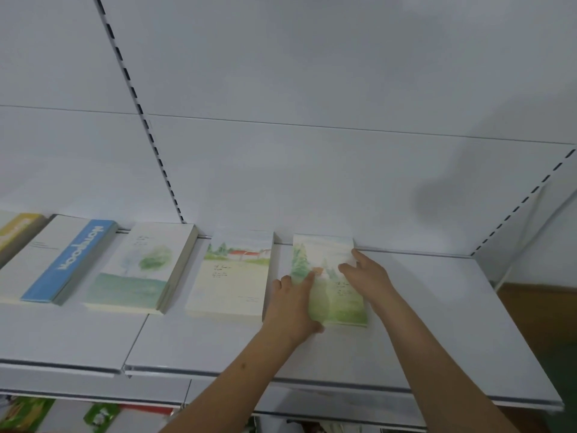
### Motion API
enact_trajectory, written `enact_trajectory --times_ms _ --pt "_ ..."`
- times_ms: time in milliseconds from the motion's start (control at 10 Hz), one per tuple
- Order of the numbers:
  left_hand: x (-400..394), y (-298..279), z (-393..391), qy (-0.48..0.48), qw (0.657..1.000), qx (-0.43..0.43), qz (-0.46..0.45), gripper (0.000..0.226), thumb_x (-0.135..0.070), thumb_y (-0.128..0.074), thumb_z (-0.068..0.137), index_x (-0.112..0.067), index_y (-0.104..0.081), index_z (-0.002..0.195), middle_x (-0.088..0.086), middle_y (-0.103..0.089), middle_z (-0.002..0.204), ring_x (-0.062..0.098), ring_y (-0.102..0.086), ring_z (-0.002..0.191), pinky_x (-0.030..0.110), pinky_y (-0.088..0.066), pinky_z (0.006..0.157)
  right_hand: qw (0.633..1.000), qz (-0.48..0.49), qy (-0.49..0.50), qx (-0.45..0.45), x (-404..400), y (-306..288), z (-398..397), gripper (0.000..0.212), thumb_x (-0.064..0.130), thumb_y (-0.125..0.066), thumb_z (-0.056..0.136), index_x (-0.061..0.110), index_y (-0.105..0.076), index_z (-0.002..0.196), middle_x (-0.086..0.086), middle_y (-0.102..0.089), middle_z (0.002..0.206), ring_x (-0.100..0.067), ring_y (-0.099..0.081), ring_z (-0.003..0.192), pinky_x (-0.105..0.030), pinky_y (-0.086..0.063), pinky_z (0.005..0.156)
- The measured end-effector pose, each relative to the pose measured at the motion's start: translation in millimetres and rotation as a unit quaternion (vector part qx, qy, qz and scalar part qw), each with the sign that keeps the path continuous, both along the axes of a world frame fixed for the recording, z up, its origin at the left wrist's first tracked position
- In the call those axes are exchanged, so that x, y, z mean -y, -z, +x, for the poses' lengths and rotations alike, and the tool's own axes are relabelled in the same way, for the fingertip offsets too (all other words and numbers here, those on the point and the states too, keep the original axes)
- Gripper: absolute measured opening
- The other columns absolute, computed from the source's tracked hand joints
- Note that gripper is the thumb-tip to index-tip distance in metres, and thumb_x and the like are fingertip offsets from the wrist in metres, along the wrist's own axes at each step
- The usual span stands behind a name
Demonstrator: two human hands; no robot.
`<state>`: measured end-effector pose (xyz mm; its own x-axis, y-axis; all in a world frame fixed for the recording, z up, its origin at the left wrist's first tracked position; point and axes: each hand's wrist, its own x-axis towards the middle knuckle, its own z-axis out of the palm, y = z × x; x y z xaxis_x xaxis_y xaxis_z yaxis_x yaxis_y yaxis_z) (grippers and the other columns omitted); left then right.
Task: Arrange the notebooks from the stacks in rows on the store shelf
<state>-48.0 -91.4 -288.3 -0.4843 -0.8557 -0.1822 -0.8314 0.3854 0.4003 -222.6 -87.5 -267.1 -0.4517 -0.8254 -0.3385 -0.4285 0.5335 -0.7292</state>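
A green watercolour notebook (324,264) lies flat on the white shelf (437,307), last at the right of a row. My left hand (293,304) holds its left edge, thumb under the near corner and a finger on the cover. My right hand (365,273) rests on its right edge with fingers on the cover. To its left lie a notebook with a red-roofed house (232,276), a stack with a green tree cover (140,267), a blue and white notebook stack (62,264) and a yellow one (15,229).
The white back panel (312,89) rises behind the row, with slotted uprights (137,98) at left and right. The shelf's right part (452,323) is bare. A lower shelf (93,414) holds colourful packets. A brown floor or wall strip (537,323) shows at right.
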Motion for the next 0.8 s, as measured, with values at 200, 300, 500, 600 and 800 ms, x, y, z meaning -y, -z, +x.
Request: enact_trajectory --times_ms 200,300,500,600,800 --pt "-2.8 -3.9 -2.5 0.002 1.0 0.011 0.006 0.103 -0.045 -0.077 0.077 -0.038 -0.012 0.156 0.013 -0.039 0.136 0.031 -0.035 0.122 0.035 -0.033 0.104 0.988 0.065 -0.095 -0.102 -1.0 -2.9 11.3 0.069 0.048 -0.051 0.093 0.029 -0.028 0.155 -0.01 -0.04 0.153 -0.028 -0.036 0.141 -0.033 -0.029 0.115" --pt "-2.9 -5.8 -4.1 0.0 1.0 0.018 0.01 0.101 -0.043 -0.076 0.077 -0.037 -0.013 0.156 0.013 -0.039 0.135 0.031 -0.036 0.122 0.034 -0.033 0.102 0.988 0.065 -0.103 -0.094 -0.3 -5.2 8.1 0.068 0.048 -0.051 0.093 0.03 -0.029 0.154 -0.009 -0.04 0.153 -0.027 -0.036 0.141 -0.033 -0.027 0.116" --pt "-6.8 -13.5 -10.1 -0.003 0.998 0.059 0.014 0.102 -0.041 -0.074 0.078 -0.033 -0.009 0.157 0.016 -0.039 0.138 0.034 -0.038 0.122 0.036 -0.034 0.104 0.986 0.083 -0.131 -0.056 1.5 -9.9 6.8 0.076 0.058 -0.053 0.09 0.031 -0.026 0.155 -0.008 -0.029 0.159 -0.029 -0.022 0.147 -0.035 -0.022 0.116" --pt "-8.1 -23.8 -15.0 -0.003 0.993 0.104 0.055 0.118 -0.04 -0.077 0.079 -0.027 0.012 0.156 0.026 -0.024 0.151 0.042 -0.026 0.137 0.043 -0.03 0.112 0.981 0.121 -0.144 -0.056 5.7 -16.3 5.0 0.093 0.07 -0.053 0.084 0.027 -0.015 0.157 -0.016 -0.011 0.163 -0.036 -0.018 0.147 -0.043 -0.025 0.117" --pt "-25.9 -74.5 9.5 -0.06 0.996 -0.063 -0.021 0.1 -0.048 -0.065 0.089 -0.033 0.007 0.157 0.003 0.002 0.166 0.02 0.002 0.153 0.032 -0.015 0.12 0.978 -0.058 -0.129 -0.15 5.9 -71.9 -5.7 0.075 0.055 -0.043 0.098 0.015 -0.018 0.157 -0.015 -0.009 0.164 -0.031 -0.015 0.15 -0.039 -0.022 0.117"
